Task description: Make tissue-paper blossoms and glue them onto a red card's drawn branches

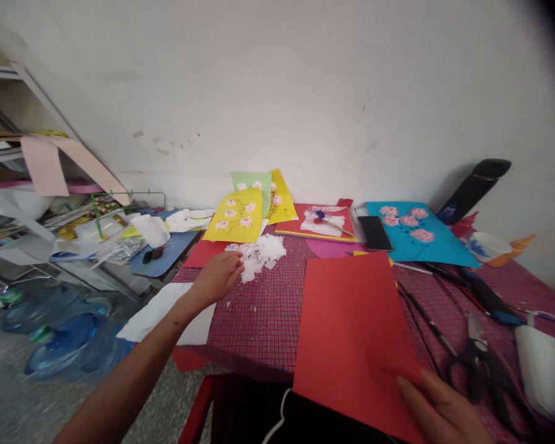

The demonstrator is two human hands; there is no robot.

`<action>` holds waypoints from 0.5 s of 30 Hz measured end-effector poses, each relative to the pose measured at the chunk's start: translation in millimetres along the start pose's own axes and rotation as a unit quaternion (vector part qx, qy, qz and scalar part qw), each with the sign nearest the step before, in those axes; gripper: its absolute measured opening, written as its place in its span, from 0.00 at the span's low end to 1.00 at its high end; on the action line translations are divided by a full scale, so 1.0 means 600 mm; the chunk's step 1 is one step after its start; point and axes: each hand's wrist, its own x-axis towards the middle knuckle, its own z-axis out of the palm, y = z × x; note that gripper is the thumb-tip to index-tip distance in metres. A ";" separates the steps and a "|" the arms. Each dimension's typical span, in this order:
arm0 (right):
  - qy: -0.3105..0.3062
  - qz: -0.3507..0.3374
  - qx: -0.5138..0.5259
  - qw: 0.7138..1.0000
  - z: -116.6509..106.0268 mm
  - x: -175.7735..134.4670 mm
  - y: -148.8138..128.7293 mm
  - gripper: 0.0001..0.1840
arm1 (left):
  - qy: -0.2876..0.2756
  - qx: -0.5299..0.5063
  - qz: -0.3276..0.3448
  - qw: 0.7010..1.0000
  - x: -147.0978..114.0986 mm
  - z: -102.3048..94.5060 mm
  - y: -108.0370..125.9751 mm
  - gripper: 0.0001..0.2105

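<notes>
My right hand (441, 404) grips a plain red sheet of paper (346, 327) by its lower right edge, thumb on top. The sheet is tilted above the table's near side. At the left, my left hand (222, 276) reaches over to a heap of torn white paper scraps (261, 253). Its fingers are bent together at the heap's near edge, and whatever they may hold is hidden. Below that forearm lies a white sheet (194, 327) with a ragged edge, and another red sheet (203, 254) lies partly under the heap.
Yellow flower picture (238, 216) and blue flower picture (407, 231) stand near the wall. A brush (335, 223), phone (374, 233), black bottle (474, 191), paper cup (488, 245) and scissors (481, 364) are on the checked tablecloth (259, 317). Water jugs (78, 345) stand on the floor.
</notes>
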 end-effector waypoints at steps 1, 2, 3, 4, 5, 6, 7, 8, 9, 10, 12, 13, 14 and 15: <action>0.000 0.001 -0.001 1.000 0.000 0.000 -0.001 0.18 | 0.004 -0.010 -0.004 1.000 -0.005 -0.005 0.002 0.11; 0.001 0.002 -0.003 1.000 0.000 0.001 -0.002 0.19 | 0.009 -0.021 -0.008 1.000 -0.010 -0.010 0.005 0.10; 0.004 0.003 -0.007 1.000 0.000 0.001 -0.004 0.19 | 0.015 -0.030 -0.014 0.999 -0.015 -0.015 0.007 0.10; 0.006 0.002 -0.012 1.000 -0.001 0.002 -0.007 0.19 | 0.021 -0.038 -0.020 0.999 -0.019 -0.020 0.010 0.10; 0.007 0.001 -0.016 1.000 -0.001 0.003 -0.010 0.20 | 0.027 -0.045 -0.026 0.998 -0.024 -0.025 0.013 0.10; 0.006 -0.002 -0.019 1.000 -0.002 0.004 -0.013 0.20 | 0.032 -0.050 -0.031 0.998 -0.029 -0.029 0.016 0.10; 0.004 -0.003 -0.022 1.000 -0.002 0.004 -0.015 0.20 | 0.034 -0.055 -0.035 0.997 -0.034 -0.033 0.019 0.10; 0.003 -0.004 -0.024 1.000 -0.003 0.005 -0.016 0.20 | 0.032 -0.061 -0.038 0.997 -0.039 -0.035 0.022 0.09; 0.005 -0.003 -0.026 1.000 -0.003 0.005 -0.015 0.20 | 0.028 -0.067 -0.040 0.997 -0.043 -0.036 0.024 0.09; 0.006 -0.002 -0.028 1.000 -0.003 0.005 -0.014 0.19 | 0.023 -0.071 -0.044 0.996 -0.048 -0.036 0.025 0.09; 0.008 0.000 -0.031 0.999 -0.002 0.005 -0.009 0.19 | 0.010 -0.074 -0.057 0.996 -0.057 -0.031 0.025 0.08; 0.008 0.000 -0.033 0.999 -0.001 0.004 -0.006 0.19 | 0.002 -0.072 -0.066 0.995 -0.062 -0.027 0.023 0.08; 0.006 0.000 -0.035 0.999 -0.001 0.004 -0.004 0.19 | -0.007 -0.068 -0.073 0.995 -0.066 -0.022 0.020 0.08; 0.002 -0.002 -0.036 0.999 0.000 0.004 -0.002 0.19 | -0.018 -0.064 -0.077 0.995 -0.069 -0.016 0.017 0.09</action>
